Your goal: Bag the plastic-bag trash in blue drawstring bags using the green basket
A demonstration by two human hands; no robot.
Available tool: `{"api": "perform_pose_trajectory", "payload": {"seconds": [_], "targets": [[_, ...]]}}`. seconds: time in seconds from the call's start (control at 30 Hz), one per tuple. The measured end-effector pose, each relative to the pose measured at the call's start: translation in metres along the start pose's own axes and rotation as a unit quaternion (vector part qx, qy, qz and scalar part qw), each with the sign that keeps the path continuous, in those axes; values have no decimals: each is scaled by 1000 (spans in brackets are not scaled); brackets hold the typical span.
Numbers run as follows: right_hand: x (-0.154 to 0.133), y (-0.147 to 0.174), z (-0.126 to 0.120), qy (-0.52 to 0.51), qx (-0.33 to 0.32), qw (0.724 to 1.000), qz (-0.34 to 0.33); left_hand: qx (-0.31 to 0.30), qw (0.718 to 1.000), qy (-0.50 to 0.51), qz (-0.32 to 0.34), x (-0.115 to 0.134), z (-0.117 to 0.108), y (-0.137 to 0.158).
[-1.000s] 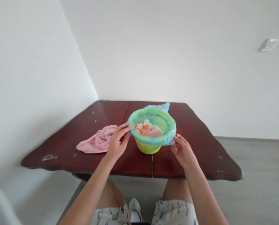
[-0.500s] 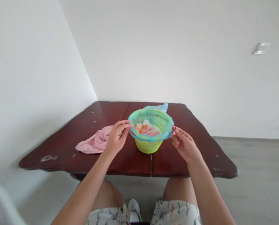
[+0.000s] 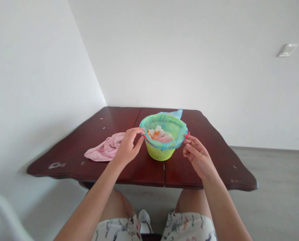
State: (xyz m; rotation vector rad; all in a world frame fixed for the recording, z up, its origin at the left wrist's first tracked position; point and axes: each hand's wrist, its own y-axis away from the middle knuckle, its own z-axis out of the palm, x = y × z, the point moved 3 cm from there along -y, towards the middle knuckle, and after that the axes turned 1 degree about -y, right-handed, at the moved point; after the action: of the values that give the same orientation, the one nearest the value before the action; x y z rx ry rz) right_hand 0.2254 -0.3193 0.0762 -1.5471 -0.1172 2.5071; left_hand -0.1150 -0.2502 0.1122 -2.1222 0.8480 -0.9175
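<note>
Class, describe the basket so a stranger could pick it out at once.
Start at the dark red table by the white wall. On it, between the left hand and the right hand, stands a basket. Unlike the crumpled pink cloth to its left, it is round, yellow-green and lined with a blue bag.

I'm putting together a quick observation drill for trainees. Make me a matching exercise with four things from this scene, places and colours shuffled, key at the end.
Things
1. Mesh basket
2. Plastic bag
3. Cloth
4. Wall plate

Colours and places
A. Pink, lying on the table
B. White, on the wall at the picture's right
C. Yellow-green, between the left hand and the right hand
D. Light blue, folded over the basket's top edge

Right pairs: 1-C, 2-D, 3-A, 4-B
</note>
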Motion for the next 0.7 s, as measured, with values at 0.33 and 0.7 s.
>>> {"api": "perform_pose_trajectory", "payload": {"seconds": [0.33,0.7], "targets": [[5,17,10,43,-7,999,5,-23,994,-13,111,25,-2,8],[-7,11,7,3,2,1000,14,-39,998,52,-19,18,5,-1]]}}
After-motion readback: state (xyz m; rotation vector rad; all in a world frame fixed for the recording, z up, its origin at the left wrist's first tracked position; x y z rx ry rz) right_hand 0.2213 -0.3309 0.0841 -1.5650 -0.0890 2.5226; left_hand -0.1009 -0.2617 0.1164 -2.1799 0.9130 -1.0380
